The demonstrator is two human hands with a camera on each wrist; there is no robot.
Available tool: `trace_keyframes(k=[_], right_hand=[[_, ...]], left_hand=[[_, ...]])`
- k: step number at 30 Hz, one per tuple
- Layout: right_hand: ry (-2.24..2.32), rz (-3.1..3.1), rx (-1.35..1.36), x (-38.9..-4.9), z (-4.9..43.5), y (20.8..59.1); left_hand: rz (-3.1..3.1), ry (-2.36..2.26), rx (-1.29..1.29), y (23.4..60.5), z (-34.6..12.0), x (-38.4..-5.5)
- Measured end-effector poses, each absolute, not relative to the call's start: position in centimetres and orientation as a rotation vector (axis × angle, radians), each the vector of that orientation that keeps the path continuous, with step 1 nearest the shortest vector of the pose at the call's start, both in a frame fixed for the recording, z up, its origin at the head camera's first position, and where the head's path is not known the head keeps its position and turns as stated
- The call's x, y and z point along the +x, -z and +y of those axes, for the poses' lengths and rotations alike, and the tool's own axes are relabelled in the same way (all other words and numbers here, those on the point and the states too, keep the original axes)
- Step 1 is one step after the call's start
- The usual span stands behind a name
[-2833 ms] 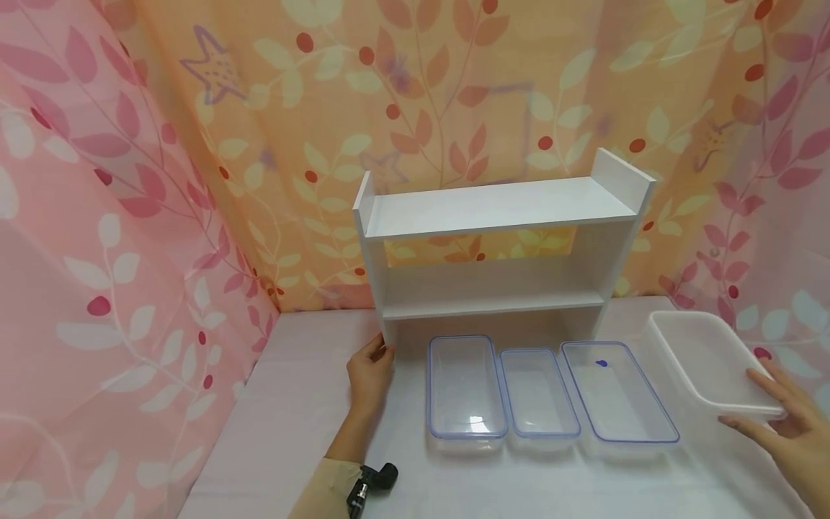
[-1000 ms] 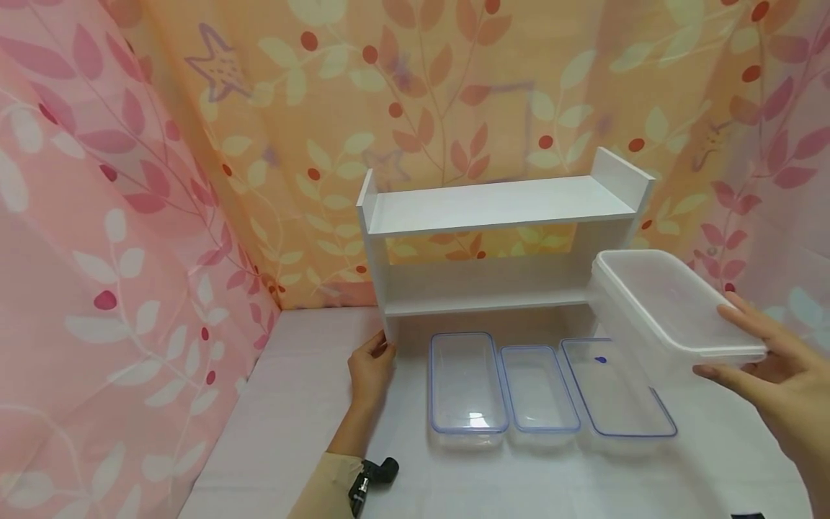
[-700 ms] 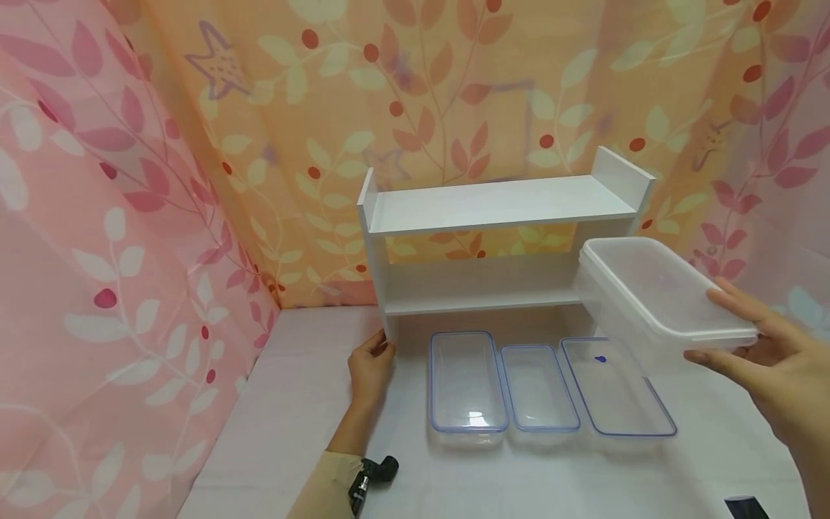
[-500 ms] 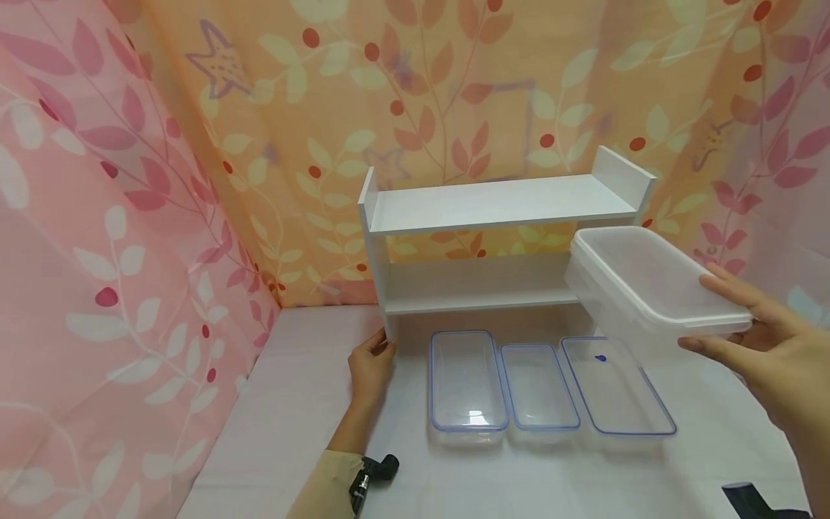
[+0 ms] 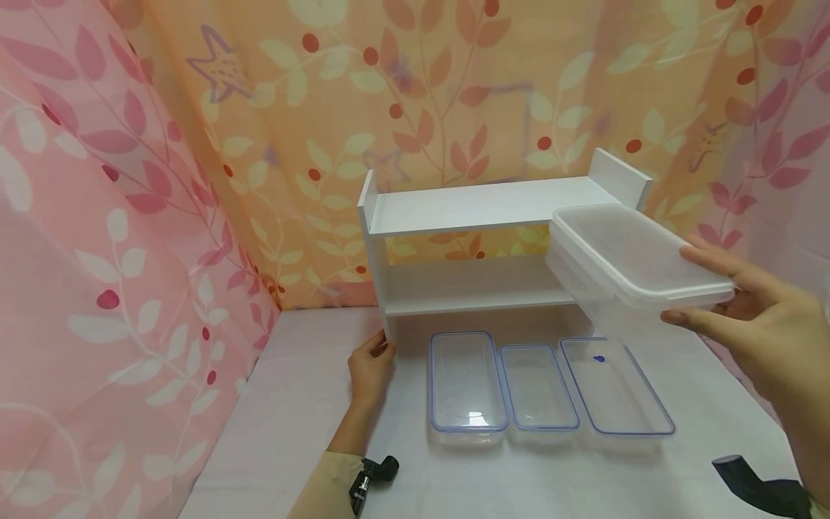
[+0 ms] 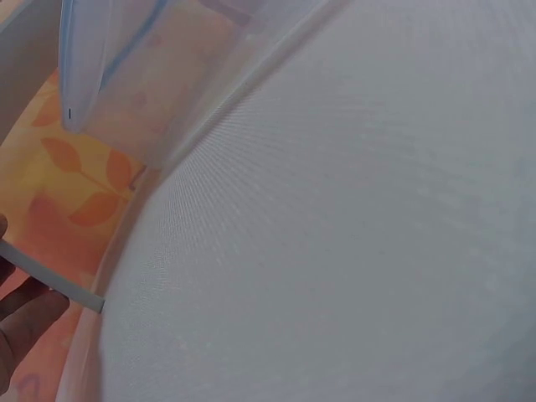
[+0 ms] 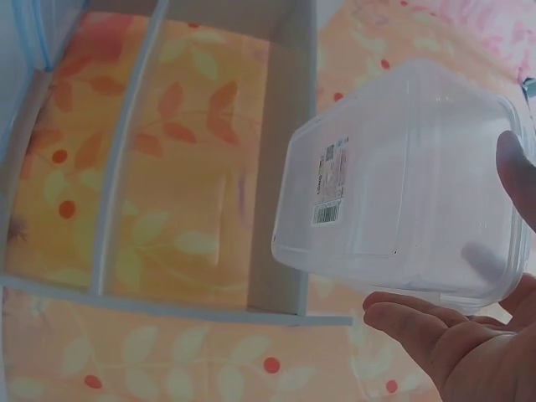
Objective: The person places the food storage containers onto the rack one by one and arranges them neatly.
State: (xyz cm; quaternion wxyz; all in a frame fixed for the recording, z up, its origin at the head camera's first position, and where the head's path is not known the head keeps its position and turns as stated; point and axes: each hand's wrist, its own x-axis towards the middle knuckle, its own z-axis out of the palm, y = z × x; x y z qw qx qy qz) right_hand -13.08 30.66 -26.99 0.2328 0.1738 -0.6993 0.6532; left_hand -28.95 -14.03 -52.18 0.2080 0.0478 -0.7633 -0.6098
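A clear food container with a white lid (image 5: 632,252) hangs in the air before the right end of the white shelf (image 5: 486,205). My right hand (image 5: 755,313) grips its near right corner, thumb on one side and fingers on the other. In the right wrist view the container's underside (image 7: 360,193) carries a printed label. My left hand (image 5: 372,367) holds the bottom of the shelf's left side panel; the left wrist view shows the fingers (image 6: 33,322) around the panel's edge (image 6: 54,280). Parts of the shelf's right side are hidden behind the container.
Three clear containers with blue-rimmed lids, a left one (image 5: 468,382), a middle one (image 5: 540,387) and a right one (image 5: 619,389), stand in a row before the shelf on the white-covered table (image 5: 285,411). Patterned curtains (image 5: 259,180) surround the table.
My right hand has raised the white-lidded container from the table's right side and carried it up and left toward the shelf. My left hand stays at the side panel.
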Motion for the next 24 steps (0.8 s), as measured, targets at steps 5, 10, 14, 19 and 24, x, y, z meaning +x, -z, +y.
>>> trace_keyframes(k=[5, 10, 14, 19, 24], right_hand=[[-1.692, -2.016, 0.386, -13.3, 30.1, 25.6], [-1.479, -2.162, 0.264, -13.7, 29.4, 24.2], [-1.611, -2.075, 0.351, -14.0, 28.8, 23.2], [-1.837, -1.969, 0.442, -14.4, 27.8, 22.2], [-1.894, -1.961, 0.426, -14.9, 26.9, 21.4]], left_hand=[[-2.128, 1.702, 0.138, 52.1, -14.0, -28.9], [-2.120, 1.686, 0.128, 52.1, -14.0, -29.0], [-2.111, 1.683, 0.108, 52.1, -14.1, -28.9], [-2.113, 1.690, 0.110, 52.2, -14.1, -29.0], [-2.115, 1.710, 0.123, 52.3, -14.2, -29.0]])
